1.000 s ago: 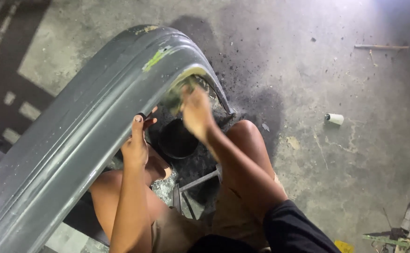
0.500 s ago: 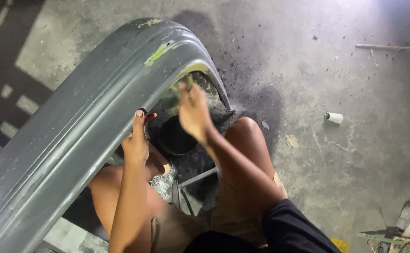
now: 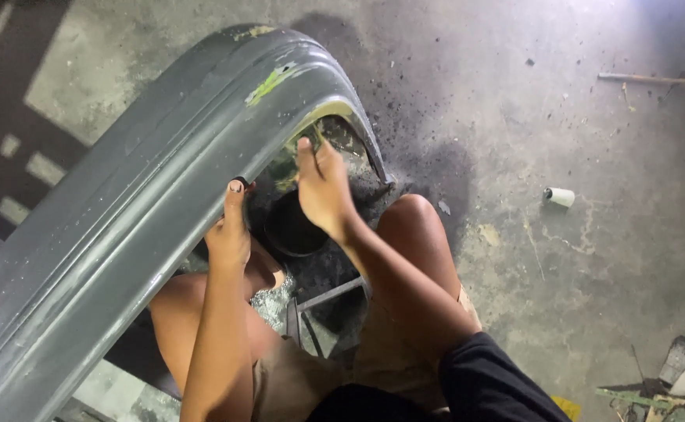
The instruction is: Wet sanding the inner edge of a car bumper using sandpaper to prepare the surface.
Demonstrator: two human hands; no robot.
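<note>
The lower edge of a long grey car bumper [image 3: 147,203] is gripped by the left hand [image 3: 229,234], thumb on its outer face. The right hand [image 3: 323,187] is pressed flat, fingers extended, against the bumper's inner curved end, grasping nothing. A black bowl [image 3: 292,227] is seen just below both hands, and a small white roll [image 3: 560,196] lies on the floor [image 3: 593,273] well to the right.

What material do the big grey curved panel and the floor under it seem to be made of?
The curved panel looks like moulded plastic with dull grey paint: smooth ridges, soft sheen, and scuffed yellow-green patches near its bend. The floor seems to be bare concrete: rough, matte, stained and speckled with dark dust.
</note>
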